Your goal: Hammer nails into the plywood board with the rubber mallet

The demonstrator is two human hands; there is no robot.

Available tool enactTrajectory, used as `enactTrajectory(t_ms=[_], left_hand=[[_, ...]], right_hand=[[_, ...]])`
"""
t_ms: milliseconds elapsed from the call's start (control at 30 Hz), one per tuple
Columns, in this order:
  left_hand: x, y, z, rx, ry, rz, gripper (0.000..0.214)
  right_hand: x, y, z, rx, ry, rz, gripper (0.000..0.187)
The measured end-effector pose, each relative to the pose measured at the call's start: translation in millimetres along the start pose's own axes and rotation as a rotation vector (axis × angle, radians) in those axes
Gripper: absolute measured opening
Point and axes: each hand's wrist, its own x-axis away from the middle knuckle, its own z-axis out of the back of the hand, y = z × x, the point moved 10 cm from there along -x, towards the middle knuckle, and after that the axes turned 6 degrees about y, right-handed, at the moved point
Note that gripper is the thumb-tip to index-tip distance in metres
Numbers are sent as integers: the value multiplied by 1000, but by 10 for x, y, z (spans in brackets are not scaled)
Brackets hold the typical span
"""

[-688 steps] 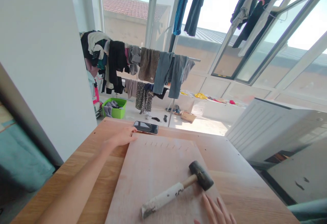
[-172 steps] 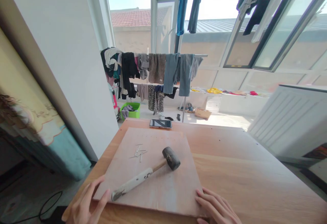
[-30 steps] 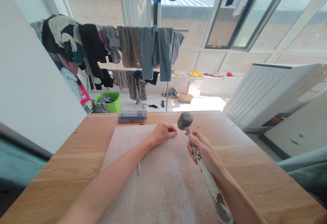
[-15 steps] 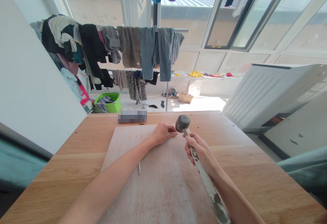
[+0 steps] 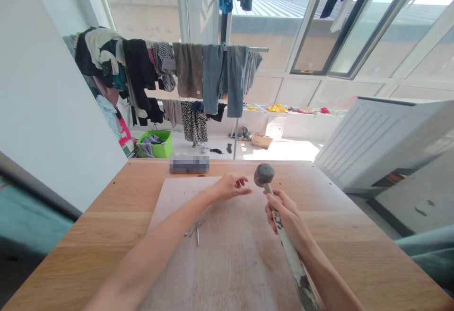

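A pale plywood board (image 5: 230, 263) lies on the wooden table (image 5: 106, 216). My left hand (image 5: 230, 187) rests at the board's far edge, fingertips curled together in a loose pinch; whatever it holds is too small to see. My right hand (image 5: 285, 216) is wrapped round the paint-stained white handle of a rubber mallet. The black mallet head (image 5: 264, 174) hovers just right of the left fingertips, slightly above the board. A few loose nails (image 5: 194, 228) lie on the board beside my left forearm.
A phone (image 5: 189, 164) lies on the table beyond the board. Behind the table are a drying rack of clothes (image 5: 198, 69), a green basket (image 5: 156, 143) on the floor, a white slatted panel (image 5: 383, 140) on the right and a white wall (image 5: 46, 88) on the left.
The mallet head has drawn a little to the right, away from my left fingertips. The view has shifted slightly, and more of the loose nails show beside my forearm.
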Motion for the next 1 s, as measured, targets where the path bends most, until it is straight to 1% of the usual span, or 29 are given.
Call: enactTrajectory(t_ms=[67, 100, 167, 200, 233, 300, 367, 467, 533, 633, 767, 833, 900, 933, 1000], left_hand=[[71, 92, 135, -86, -93, -1, 35], [136, 157, 212, -166, -151, -15, 29], [335, 237, 345, -357, -308, -7, 16], [459, 253, 413, -444, -383, 12, 14], [579, 267, 492, -505, -425, 31, 13], [796, 276, 625, -583, -450, 65, 13], [973, 241, 678, -608, -445, 98, 11], [1147, 132, 627, -565, -453, 146, 7], [1194, 65, 579, -513, -459, 174, 7], [1166, 57, 566, -494, -433, 157, 6], [999, 197, 573, -530, -368, 50, 6], [846, 261, 555, -483, -317, 12, 6], [648, 283, 512, -376, -245, -11, 9], [543, 269, 482, -310, -204, -18, 11], [349, 171, 424, -191, -99, -3, 11]], right_hand=[[-19, 19, 39, 10, 21, 1, 46], [-29, 34, 54, 17, 29, -3, 46], [-42, 59, 77, 33, 45, -15, 46], [-44, 66, 82, 36, 48, -20, 46], [-44, 68, 82, 36, 47, -23, 45], [-37, 61, 73, 28, 38, -23, 44], [-26, 52, 60, 23, 29, -22, 44], [-16, 46, 43, 25, 24, -18, 43], [-16, 50, 28, 29, 17, -15, 43], [-24, 67, 22, 35, 15, -17, 43], [-36, 81, 41, 25, 19, -19, 44], [-40, 82, 60, 14, 31, -21, 47], [-42, 79, 74, 4, 45, -24, 49], [-42, 75, 77, -1, 51, -26, 51], [-40, 64, 75, -5, 57, -32, 51]])
